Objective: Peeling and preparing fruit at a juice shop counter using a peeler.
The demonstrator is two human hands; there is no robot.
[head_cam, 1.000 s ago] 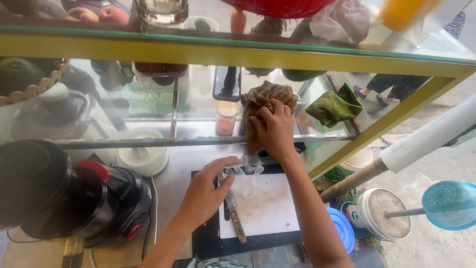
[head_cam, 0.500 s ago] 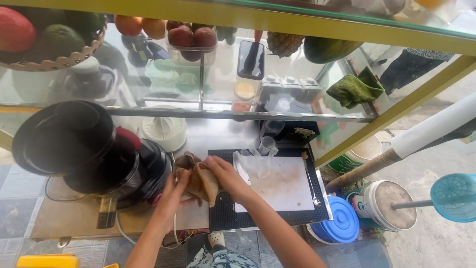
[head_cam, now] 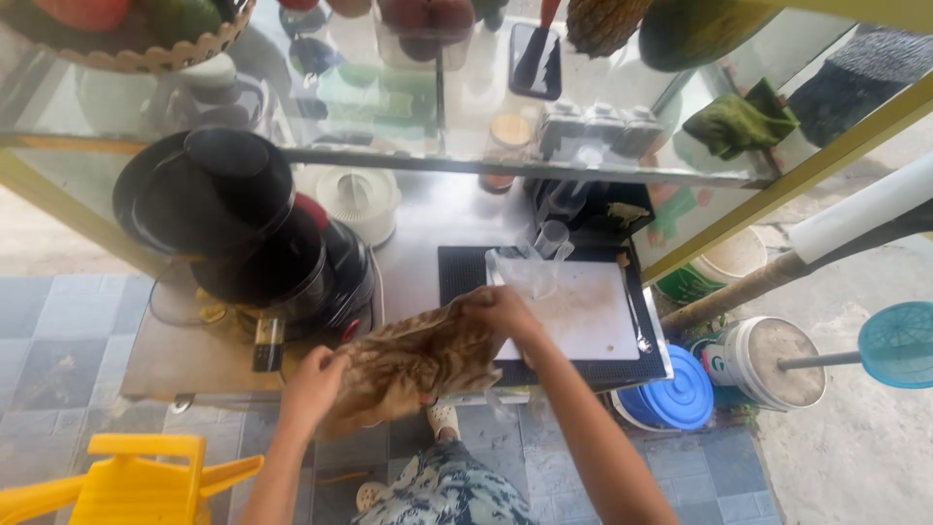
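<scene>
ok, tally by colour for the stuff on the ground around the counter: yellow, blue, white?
Yellow: 1, the plastic chair.
Blue: 2, the round lid and the scoop on a handle.
White: 2, the bucket with the grey top and the bucket behind the frame.
Total: 5.
Both hands, left and right, hold a brown cloth.

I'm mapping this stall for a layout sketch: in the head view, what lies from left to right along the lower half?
Yellow plastic chair → left hand → brown stained cloth → right hand → white cutting board → round blue lid → white bucket → blue strainer scoop.
</scene>
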